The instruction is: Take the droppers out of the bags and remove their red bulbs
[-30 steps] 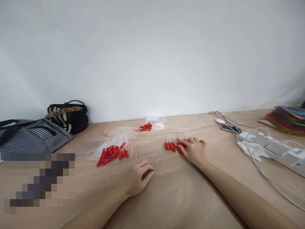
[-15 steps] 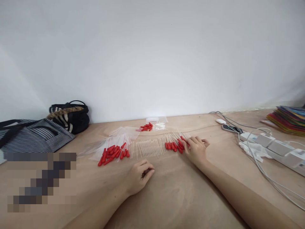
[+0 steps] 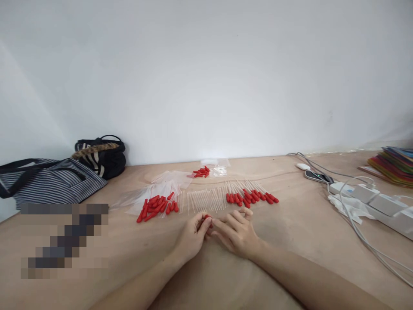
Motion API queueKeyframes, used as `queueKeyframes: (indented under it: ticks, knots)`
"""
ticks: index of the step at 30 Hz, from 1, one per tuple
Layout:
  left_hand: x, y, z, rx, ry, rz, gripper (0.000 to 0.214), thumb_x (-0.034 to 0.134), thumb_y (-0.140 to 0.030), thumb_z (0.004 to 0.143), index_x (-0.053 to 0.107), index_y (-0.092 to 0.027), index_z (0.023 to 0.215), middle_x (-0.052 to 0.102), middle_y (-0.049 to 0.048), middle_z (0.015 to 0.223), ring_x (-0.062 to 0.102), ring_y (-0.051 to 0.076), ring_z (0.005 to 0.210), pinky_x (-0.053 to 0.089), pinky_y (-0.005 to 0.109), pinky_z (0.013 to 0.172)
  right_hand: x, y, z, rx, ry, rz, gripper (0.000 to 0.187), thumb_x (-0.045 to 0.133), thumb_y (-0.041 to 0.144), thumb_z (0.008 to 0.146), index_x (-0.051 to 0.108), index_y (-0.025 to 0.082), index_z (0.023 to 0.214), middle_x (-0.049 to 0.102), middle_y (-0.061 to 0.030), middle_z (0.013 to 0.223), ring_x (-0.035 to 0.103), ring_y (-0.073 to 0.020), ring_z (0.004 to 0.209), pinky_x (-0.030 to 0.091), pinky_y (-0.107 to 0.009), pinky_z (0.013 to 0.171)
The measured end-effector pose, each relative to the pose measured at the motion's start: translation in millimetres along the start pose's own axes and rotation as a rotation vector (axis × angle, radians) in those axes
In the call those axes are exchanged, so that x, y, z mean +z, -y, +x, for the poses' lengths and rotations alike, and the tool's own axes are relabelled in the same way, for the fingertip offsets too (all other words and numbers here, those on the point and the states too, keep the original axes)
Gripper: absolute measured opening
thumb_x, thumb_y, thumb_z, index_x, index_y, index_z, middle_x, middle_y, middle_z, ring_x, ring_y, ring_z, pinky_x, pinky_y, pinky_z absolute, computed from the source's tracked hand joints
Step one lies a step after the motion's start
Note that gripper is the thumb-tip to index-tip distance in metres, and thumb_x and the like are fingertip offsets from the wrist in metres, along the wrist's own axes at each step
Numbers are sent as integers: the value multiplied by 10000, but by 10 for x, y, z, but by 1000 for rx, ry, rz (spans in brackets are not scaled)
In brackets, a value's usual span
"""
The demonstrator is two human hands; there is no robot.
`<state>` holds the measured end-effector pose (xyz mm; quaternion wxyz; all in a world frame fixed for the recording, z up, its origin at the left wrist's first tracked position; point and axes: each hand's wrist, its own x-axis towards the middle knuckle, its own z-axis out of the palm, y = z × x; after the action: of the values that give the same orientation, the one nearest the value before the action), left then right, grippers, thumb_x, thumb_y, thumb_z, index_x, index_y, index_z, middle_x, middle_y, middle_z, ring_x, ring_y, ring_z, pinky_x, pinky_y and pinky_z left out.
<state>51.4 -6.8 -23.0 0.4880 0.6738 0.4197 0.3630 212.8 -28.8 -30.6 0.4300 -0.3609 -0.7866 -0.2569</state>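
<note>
In front of the row of tubes, my left hand is closed on a red rubber dropper bulb, mostly covered by the fingers. The index finger and thumb of my right hand meet it there, pinching at the same bulb; its other fingers are bent. Thin clear glass tubes lie side by side just beyond. To their right are several droppers, red bulbs fitted on tubes and pointing toward me. Loose red bulbs are heaped on the left, partly on clear plastic bags.
Farther back lie a smaller group of red bulbs and a bag of tubes near the wall. A striped bag and a black bag stand left. On the right are a power strip, cables, a phone-like device and coloured folders.
My right hand has left the droppers on the right and come back to my left hand, leaving them lying in view. A red bulb now shows between my hands.
</note>
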Motion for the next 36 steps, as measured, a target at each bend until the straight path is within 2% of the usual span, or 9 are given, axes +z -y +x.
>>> queueKeyframes:
  ticks: [4, 6, 8, 12, 17, 27, 32, 36]
  knots:
    - [-114, -4, 1, 238, 38, 400, 194, 464, -301, 829, 617, -182, 812, 620, 28, 763, 562, 168, 734, 440, 277, 694, -23, -116, -25, -27, -22, -108, 234, 522, 289, 846, 587, 269, 1070, 662, 1, 945, 537, -134, 898, 177, -339, 893]
    - [-120, -22, -15, 281, 56, 497, 188, 466, -250, 817, 641, -183, 809, 626, 33, 753, 568, 169, 712, 436, 274, 679, -7, -158, -43, -57, 39, -102, 212, 502, 262, 858, 595, 275, 1048, 669, 12, 912, 531, -135, 926, 145, -353, 933]
    - [-108, -46, -37, 285, 55, 539, 186, 471, -239, 810, 648, -184, 816, 626, 29, 729, 563, 163, 676, 432, 265, 647, 12, -184, -59, -75, 89, -78, 192, 481, 209, 862, 615, 273, 983, 663, 34, 763, 538, -118, 848, 138, -362, 942]
    - [-105, -97, -69, 247, 48, 521, 176, 465, -255, 811, 627, -190, 791, 636, 7, 711, 553, 149, 663, 420, 246, 633, 3, -191, -73, -102, 91, -58, 177, 466, 187, 858, 632, 245, 836, 544, 61, 528, 480, -90, 634, 173, -364, 901]
    - [-139, -107, -65, 200, 113, 492, 217, 448, -237, 804, 607, -173, 672, 586, -19, 601, 497, 121, 570, 378, 217, 566, -56, -167, -62, -108, 103, -27, 208, 466, 216, 852, 602, 209, 695, 464, 60, 459, 420, -91, 593, 188, -357, 855]
    - [-149, -84, -59, 170, 106, 466, 236, 438, -239, 800, 581, -166, 627, 537, -29, 562, 462, 114, 543, 354, 208, 545, -52, -179, -74, -59, 118, 61, 241, 422, 227, 869, 589, 211, 696, 469, 50, 460, 409, -107, 606, 194, -371, 841]
    - [-157, -85, -61, 173, 107, 465, 227, 439, -253, 808, 608, -171, 682, 573, -17, 611, 500, 126, 589, 372, 214, 570, -52, -182, -71, -58, 116, 65, 227, 430, 226, 865, 599, 207, 714, 466, 49, 469, 395, -106, 584, 208, -366, 829]
    - [-229, -28, -70, 130, 27, 450, 237, 436, -306, 816, 616, -176, 732, 575, -12, 628, 509, 135, 597, 394, 225, 574, -53, -242, -114, 0, 95, 97, 226, 409, 208, 869, 610, 199, 765, 496, 41, 506, 400, -103, 566, 224, -347, 802]
